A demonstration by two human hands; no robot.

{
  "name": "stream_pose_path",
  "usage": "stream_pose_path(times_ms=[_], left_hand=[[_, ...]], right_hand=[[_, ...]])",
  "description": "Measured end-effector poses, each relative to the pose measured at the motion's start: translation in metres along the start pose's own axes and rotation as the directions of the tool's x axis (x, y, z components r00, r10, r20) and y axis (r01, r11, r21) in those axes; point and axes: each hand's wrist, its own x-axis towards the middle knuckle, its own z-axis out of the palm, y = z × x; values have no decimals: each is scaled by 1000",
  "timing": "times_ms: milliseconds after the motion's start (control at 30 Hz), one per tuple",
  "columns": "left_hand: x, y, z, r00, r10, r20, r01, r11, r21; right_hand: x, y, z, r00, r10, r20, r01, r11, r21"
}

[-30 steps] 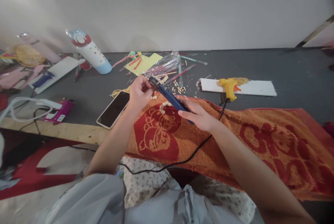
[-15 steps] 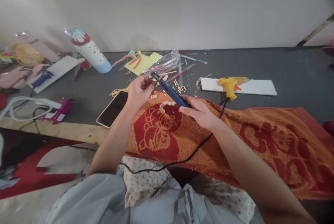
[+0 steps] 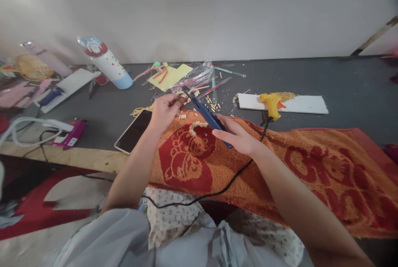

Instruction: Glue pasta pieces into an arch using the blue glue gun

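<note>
Pale wall [image 3: 199,14] behind; against it a dark grey desk [image 3: 311,74], its near edge partly under an orange-and-red towel [image 3: 242,163]. Right hand [image 3: 236,134] closed round a long dark-blue hand tool [image 3: 203,111], perhaps pliers or cutters, held slantwise above the towel, tip pointing up and left. Left hand [image 3: 166,111] beside that tip, fingertips drawn together; cannot tell whether anything is pinched there.

Change is slight. A second ago the tool's tip overlapped the left fingertips; now it stands a little right of them, a narrow gap showing. Both hands otherwise keep their places. My reading: a small pause or re-aim at the tip, work in hand not advanced visibly.

Under the tool, a curved chain of pale bits [image 3: 193,130] lies on the towel, unmoved. Loose pale cut pieces [image 3: 214,103] lie scattered beyond it, near a clear plastic wrapper [image 3: 199,74]. Smartphone [image 3: 133,132] left of the left hand. Yellow hot-glue gun [image 3: 273,104] on a white board [image 3: 307,104], well right, untouched.
</note>
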Motion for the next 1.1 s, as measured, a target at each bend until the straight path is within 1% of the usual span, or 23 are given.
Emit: stream_pose_path(times_ms=[100,200,267,333,400,467,533,633,733,833,900,1000,1100], left_hand=[[1,-1,0,999,-23,-27,23,1000,5],[2,-2,-1,999,-39,-33,39,999,21],[2,-1,-3,998,-55,-34,59,989,133],[1,0,-6,997,-70,-38,79,934,348],[-2,3,-9,996,-86,-19,82,832,548],[-6,5,-10,992,-120,40,64,749,660],[-11,5,-9,980,-153,124,17,694,720],[-17,6,-3,953,-199,229,-55,630,775],[-20,8,6,932,-233,276,-93,583,807],[-20,9,13,922,-246,300,-118,559,821],[-19,9,15,917,-268,294,-110,541,834],[-18,6,16,909,-299,290,-102,515,851],[-17,4,17,906,-296,303,-124,499,858]], right_hand=[[1,-3,-1,999,18,-46,-18,1000,2],[2,-5,-2,992,30,-124,-26,999,37],[3,-5,-3,983,34,-180,-21,997,72],[4,-4,-4,974,24,-227,-3,996,92],[5,-3,-5,963,8,-270,18,995,95],[6,-2,-6,956,5,-294,23,996,91],[6,-3,-5,955,10,-296,18,996,91],[6,-5,-5,960,16,-281,8,996,85],[6,-6,-5,966,18,-258,7,995,96],[5,-6,-4,972,23,-235,5,993,116],[4,-6,-4,971,24,-238,3,994,111],[4,-7,-4,967,21,-253,4,995,97],[3,-7,-4,969,15,-247,9,995,98]])
